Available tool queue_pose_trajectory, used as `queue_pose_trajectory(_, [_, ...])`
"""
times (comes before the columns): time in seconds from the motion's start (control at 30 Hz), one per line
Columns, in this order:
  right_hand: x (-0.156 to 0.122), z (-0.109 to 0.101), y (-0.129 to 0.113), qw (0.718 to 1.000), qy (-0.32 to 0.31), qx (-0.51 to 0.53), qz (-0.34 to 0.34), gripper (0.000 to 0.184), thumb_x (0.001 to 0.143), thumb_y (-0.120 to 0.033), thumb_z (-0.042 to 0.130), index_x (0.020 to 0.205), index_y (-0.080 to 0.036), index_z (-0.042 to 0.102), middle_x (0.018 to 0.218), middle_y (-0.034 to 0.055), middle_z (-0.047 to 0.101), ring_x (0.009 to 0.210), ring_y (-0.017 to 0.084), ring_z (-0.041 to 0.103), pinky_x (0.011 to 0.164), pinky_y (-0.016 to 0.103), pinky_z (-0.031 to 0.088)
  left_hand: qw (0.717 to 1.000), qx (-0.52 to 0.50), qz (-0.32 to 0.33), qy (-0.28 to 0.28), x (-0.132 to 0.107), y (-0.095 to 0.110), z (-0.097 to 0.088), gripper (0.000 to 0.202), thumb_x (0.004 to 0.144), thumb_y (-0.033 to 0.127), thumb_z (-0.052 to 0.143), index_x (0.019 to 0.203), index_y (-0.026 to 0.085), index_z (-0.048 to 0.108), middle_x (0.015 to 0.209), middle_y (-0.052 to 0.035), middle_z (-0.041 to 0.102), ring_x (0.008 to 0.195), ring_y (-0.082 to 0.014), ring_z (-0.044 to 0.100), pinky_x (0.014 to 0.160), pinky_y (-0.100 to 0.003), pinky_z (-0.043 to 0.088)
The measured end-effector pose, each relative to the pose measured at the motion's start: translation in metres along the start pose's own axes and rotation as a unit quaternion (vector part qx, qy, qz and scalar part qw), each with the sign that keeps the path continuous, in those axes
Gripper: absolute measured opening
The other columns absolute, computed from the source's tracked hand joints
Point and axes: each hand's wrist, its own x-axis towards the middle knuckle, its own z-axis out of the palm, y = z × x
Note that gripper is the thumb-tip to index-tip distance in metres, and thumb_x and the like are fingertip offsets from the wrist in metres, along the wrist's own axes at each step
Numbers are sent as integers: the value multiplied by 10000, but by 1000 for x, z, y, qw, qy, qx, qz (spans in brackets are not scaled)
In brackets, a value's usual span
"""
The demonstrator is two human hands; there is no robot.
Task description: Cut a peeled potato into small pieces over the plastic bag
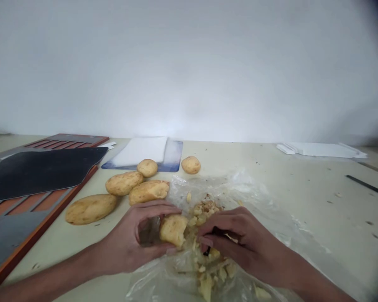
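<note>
The pale table carries five whole potatoes left of centre, a crumpled clear plastic sheet strewn with peelings at the near edge, a red-framed board under a black mat at the left, a blue-edged board at the back, and white papers far right.

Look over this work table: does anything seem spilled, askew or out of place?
Mostly tidy: the peelings lie on the plastic bag under the left hand and its potato. But dark specks are scattered on the table to the right, and one small potato sits apart from the other four.
</note>
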Motion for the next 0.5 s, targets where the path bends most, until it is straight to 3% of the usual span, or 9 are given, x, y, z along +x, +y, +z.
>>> queue_pose_trajectory(0.17, [-10,0,-1,997,-7,-73,16,115,1004,-295,636,1074,-300,727,1047,-48,717,1015,113,642,903,172,450,999,40,-9,-15,-7,-5,-4,578,743,409,850,1276,451,628,1255,73,720,1192,-228,676,1021,-311,571])
queue_pose_trajectory(0.27, [-12,-5,-7,994,-39,-105,12,143,1018,-277,603,1074,-290,735,1063,-32,722,975,107,673,872,162,490,995,96,1,4,-8,-8,-4,610,692,480,877,1251,444,636,1220,59,739,1126,-228,712,971,-296,599])
queue_pose_trajectory(0.37, [-9,-7,-13,991,40,-120,-42,151,1015,-284,599,1037,-268,747,984,-9,747,822,113,715,762,158,549,994,108,17,10,-3,-3,-6,587,663,473,886,1198,413,652,1142,61,763,1037,-205,745,886,-235,622])
queue_pose_trajectory(0.5, [-4,-1,-14,976,173,-108,-76,136,1008,-276,604,983,-239,733,923,8,775,778,133,745,776,167,593,995,99,28,7,5,7,-6,551,643,482,893,1132,376,663,1069,64,763,940,-169,755,842,-192,615])
